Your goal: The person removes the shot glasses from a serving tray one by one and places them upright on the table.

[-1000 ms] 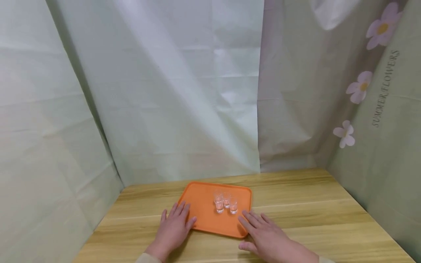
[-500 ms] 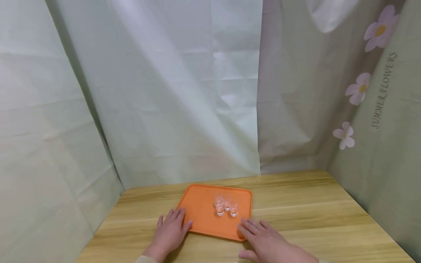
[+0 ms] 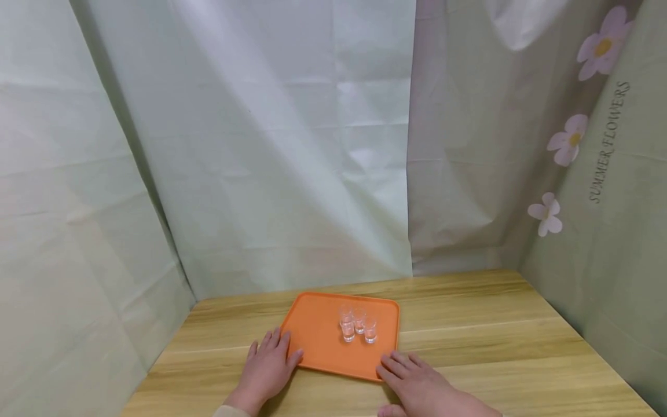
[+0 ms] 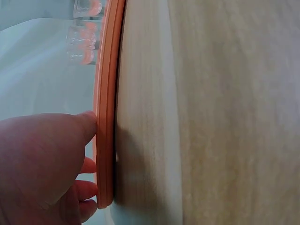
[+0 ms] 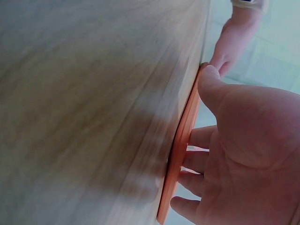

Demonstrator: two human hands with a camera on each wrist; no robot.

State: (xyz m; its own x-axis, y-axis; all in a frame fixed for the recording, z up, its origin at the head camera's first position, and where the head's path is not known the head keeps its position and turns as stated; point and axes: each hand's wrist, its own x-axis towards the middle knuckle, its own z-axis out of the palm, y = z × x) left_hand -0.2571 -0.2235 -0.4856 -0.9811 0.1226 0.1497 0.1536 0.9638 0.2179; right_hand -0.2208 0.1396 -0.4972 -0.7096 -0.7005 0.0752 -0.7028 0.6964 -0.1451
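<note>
An orange rectangular tray [image 3: 318,341] lies on the wooden table, turned slightly askew. Several small clear shot glasses [image 3: 348,332] stand grouped right of its centre. My left hand [image 3: 267,368] rests at the tray's front left corner, fingers along the left side and thumb at the front edge. In the left wrist view, the thumb and fingertips meet the tray's rim [image 4: 108,84]. My right hand [image 3: 417,383] lies at the front right corner with relaxed fingers on the rim. The right wrist view shows these fingers [image 5: 192,180] extended against the tray's side, the thumb apart from them.
The light wood table [image 3: 484,341] extends to both sides of the tray. Pale green curtains [image 3: 292,174] hang close behind it and along both sides. Printed flowers [image 3: 567,140] and lettering mark the right curtain.
Both hands have slid a little toward me along the tray's sides, the right hand more. The tray and glasses keep their place on the table; the head view has tilted slightly.
</note>
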